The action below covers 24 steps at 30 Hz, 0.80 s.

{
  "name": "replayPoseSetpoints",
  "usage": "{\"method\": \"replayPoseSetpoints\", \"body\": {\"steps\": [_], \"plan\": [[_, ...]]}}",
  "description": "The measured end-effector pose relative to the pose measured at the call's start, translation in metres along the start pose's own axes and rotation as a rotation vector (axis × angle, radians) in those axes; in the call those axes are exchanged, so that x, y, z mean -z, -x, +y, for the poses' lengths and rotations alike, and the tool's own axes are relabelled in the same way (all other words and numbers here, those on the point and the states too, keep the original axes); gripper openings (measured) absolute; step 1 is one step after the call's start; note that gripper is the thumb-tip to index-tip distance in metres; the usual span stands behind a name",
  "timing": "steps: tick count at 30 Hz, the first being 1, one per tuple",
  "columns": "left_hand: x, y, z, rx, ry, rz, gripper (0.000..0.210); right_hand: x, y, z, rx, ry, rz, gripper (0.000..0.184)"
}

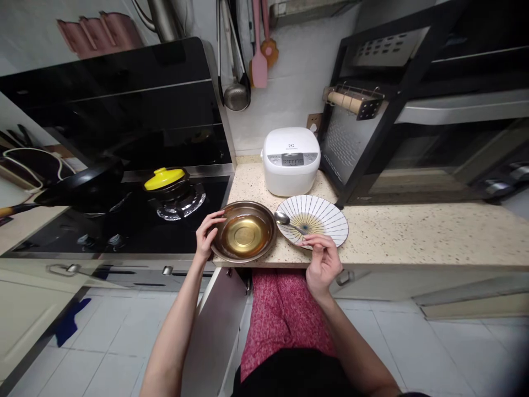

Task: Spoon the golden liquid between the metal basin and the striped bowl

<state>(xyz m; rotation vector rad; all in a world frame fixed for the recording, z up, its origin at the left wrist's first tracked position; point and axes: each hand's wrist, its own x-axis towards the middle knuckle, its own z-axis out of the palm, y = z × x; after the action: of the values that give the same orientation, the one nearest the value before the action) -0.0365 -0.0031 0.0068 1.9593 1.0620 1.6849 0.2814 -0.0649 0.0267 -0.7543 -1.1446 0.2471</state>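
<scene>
My right hand (323,264) is closed around the handle of a metal spoon (282,218). The spoon's bowl is over the left side of a white plate (330,212) with dark radiating lines; I cannot tell whether they touch. Some yellowish liquid seems to lie near the plate's centre. To the left stands a round, shallow metal bowl (270,242) holding clear amber liquid (244,234). At its left rim is my left hand (206,234), fingers stretched and apart, with fingertips over the edge.
Behind the plate stands a white rice cooker (291,162). On the left, the black gas stove carries a pot with a yellow lid (164,178) and a dark wok (82,184). A black rack (351,138) rises at the right. Below the counter, a cabinet door (219,325) hangs open.
</scene>
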Motion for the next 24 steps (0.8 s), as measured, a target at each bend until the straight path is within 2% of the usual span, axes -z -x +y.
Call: {"method": "replayPoseSetpoints", "body": {"steps": [7, 16, 24], "plan": [[0.0, 0.0, 0.0, 0.007, -0.006, 0.004, 0.039, 0.012, -0.007, 0.011, 0.085, 0.105, -0.021, 0.02], [-0.001, 0.0, 0.001, -0.012, 0.008, 0.002, 0.037, 0.017, -0.011, 0.016, 0.348, 0.219, -0.186, 0.018], [0.0, 0.0, -0.001, -0.007, 0.006, -0.001, 0.037, 0.021, -0.011, 0.024, 0.594, 0.301, -0.367, 0.028]]}}
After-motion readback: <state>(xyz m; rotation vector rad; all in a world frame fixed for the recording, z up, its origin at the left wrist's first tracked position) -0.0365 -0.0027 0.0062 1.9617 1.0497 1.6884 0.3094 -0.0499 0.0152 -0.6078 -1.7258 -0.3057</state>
